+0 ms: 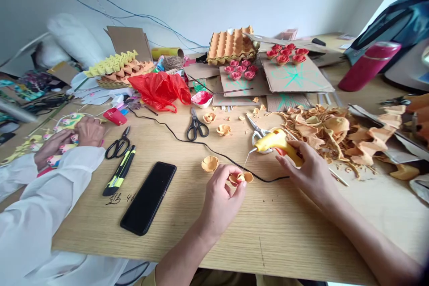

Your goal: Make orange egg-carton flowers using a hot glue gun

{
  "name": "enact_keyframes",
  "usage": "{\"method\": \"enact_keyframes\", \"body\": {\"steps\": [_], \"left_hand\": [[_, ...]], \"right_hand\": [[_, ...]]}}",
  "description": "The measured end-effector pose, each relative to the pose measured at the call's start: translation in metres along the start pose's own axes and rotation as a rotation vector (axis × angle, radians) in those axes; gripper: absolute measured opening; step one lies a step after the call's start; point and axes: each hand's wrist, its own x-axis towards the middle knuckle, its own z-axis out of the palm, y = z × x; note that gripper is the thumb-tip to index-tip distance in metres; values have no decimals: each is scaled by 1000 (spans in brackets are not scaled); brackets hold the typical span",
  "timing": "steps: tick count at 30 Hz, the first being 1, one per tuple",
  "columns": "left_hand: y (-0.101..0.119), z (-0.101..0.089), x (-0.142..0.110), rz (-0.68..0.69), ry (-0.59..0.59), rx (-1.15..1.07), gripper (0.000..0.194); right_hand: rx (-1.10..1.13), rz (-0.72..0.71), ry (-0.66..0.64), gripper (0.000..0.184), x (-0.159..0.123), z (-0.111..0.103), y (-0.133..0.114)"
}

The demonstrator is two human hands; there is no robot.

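My left hand (pixel 225 196) pinches a small flower of egg-carton petals (pixel 247 178) low over the table, its far petals showing past my fingertips. A yellow glue gun (pixel 275 140) is held in my right hand (pixel 310 172), its nozzle tilted down to the left. A thin strand of glue hangs between the nozzle and the flower. Close by stand a petal cup (pixel 210 164) and two tan carton flowers, one a layered bloom (pixel 224 130) and one a tighter rosette (pixel 209 118). White-handled scissors (pixel 258 135) lie partly behind the glue gun.
A black phone (pixel 148 198), a utility knife (pixel 119 170) and black scissors (pixel 197 126) lie on the table. Torn carton scraps (pixel 321 129) heap at right. Red flowers (pixel 240 70) sit on cardboard at the back. At left, another person's hands (pixel 87 132) work on painted carton pieces.
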Motion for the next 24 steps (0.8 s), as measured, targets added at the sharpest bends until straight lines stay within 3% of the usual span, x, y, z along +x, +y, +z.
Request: {"method": "enact_keyframes", "body": {"steps": [3, 10, 15, 18, 21, 24], "left_hand": [[-2, -2, 0, 39, 27, 22, 13], [-7, -5, -3, 81, -19, 22, 17], [-8, -4, -4, 144, -56, 54, 21], [-7, -4, -5, 158, -55, 44, 21], [-2, -5, -5, 201, -46, 37, 20], [1, -6, -5, 231, -45, 52, 19]], "right_hand": [[-90, -71, -42, 39, 12, 12, 4], [-161, -107, 21, 38, 30, 37, 18], [-243, -132, 38, 42, 25, 25, 9], [-159, -311, 35, 30, 14, 10, -14], [247, -443, -263, 37, 2, 2, -38], [395, -431, -507, 35, -5, 0, -47]]}}
